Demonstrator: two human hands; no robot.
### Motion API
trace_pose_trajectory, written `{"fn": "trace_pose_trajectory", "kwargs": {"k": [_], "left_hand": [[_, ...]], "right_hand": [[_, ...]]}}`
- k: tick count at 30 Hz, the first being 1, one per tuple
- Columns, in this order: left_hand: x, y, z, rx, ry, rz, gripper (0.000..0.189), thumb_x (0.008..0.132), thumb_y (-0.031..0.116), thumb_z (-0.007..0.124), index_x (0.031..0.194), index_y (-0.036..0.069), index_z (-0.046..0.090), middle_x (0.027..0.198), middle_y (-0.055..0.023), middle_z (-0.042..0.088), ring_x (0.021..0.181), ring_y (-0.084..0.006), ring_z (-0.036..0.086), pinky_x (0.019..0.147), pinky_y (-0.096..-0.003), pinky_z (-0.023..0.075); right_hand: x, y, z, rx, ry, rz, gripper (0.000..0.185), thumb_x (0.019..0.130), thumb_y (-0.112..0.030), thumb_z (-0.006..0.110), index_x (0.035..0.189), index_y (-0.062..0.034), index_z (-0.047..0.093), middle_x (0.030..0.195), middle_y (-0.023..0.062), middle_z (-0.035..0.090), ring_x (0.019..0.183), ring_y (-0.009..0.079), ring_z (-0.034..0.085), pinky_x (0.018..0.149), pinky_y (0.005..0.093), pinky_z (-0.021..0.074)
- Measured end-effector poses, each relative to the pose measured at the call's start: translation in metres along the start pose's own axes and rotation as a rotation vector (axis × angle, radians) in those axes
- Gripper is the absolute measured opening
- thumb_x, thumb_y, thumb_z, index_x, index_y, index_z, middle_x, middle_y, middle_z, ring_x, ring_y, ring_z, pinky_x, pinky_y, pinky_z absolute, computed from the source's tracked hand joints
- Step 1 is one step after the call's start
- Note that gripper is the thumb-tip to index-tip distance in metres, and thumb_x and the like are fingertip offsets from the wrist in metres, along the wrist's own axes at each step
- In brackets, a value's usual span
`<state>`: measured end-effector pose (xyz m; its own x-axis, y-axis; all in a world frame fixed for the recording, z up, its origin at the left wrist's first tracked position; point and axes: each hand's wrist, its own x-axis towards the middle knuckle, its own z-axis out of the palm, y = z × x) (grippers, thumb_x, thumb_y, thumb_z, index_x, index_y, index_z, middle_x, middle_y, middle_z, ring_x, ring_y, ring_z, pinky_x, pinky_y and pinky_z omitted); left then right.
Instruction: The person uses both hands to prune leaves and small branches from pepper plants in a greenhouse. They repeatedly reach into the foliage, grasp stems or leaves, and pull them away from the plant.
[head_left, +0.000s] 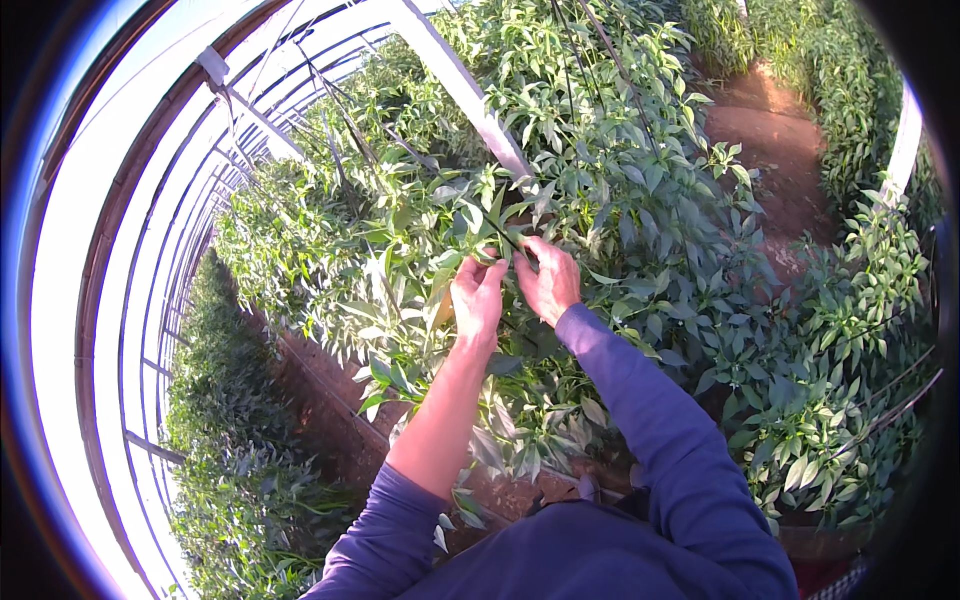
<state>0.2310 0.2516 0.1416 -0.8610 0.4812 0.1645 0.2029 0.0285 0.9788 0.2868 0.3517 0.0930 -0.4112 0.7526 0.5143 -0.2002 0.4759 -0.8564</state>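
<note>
Both of my hands are close together among the leaves of a pepper plant (420, 277). The fingertips of my left hand (476, 300) are pinched on a green shoot, partly covered by leaves. Just to its right, my right hand (551, 281) has its thumb and fingers closed at the lower end of a thin dark cord (501, 231). That cord slants up and left into the foliage. Leaves and fingers hide the exact spot where cord and shoot meet.
A pale post (465, 90) leans above the hands. Further dark cords (619, 64) run up through the plants. Bare soil paths lie to the right (772, 142) and lower left (330, 390). Curved greenhouse ribs (101, 247) line the left, and bent stalks (892, 412) jut in at right.
</note>
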Motion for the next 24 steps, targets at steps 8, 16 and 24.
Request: {"fn": "trace_pose_trajectory", "kwargs": {"k": [8,16,24], "left_hand": [[0.003,0.011,0.007,0.177,-0.059,-0.075,0.029,0.094,0.019,0.069,0.117,0.001,0.070,0.097,-0.0028,0.071,0.084,-0.0105,0.061,0.076,-0.0265,0.0477],[-0.010,-0.010,-0.001,0.060,0.073,-0.073,0.033,0.092,0.017,0.074,0.120,0.000,0.067,0.110,-0.0050,0.069,0.098,-0.0142,0.062,0.088,-0.0314,0.0482],[-0.021,-0.006,-0.037,0.570,-0.308,0.470,0.028,0.087,0.009,0.072,0.113,0.001,0.069,0.101,-0.0141,0.072,0.105,-0.0195,0.065,0.100,-0.0390,0.0466]], "right_hand": [[-0.004,-0.006,-0.013,0.038,-0.053,0.061,0.025,0.086,-0.018,0.068,0.109,-0.0076,0.071,0.091,0.0178,0.072,0.086,0.0410,0.069,0.077,0.0490,0.0538],[-0.001,-0.011,-0.017,0.030,-0.021,0.176,0.022,0.088,-0.023,0.067,0.102,-0.0077,0.071,0.086,0.0171,0.073,0.083,0.0397,0.069,0.074,0.0490,0.0533],[0.016,0.032,0.001,0.585,-0.277,0.192,0.024,0.086,-0.008,0.070,0.110,-0.0036,0.071,0.085,0.0052,0.074,0.074,0.0156,0.068,0.064,0.0323,0.0517]]}}
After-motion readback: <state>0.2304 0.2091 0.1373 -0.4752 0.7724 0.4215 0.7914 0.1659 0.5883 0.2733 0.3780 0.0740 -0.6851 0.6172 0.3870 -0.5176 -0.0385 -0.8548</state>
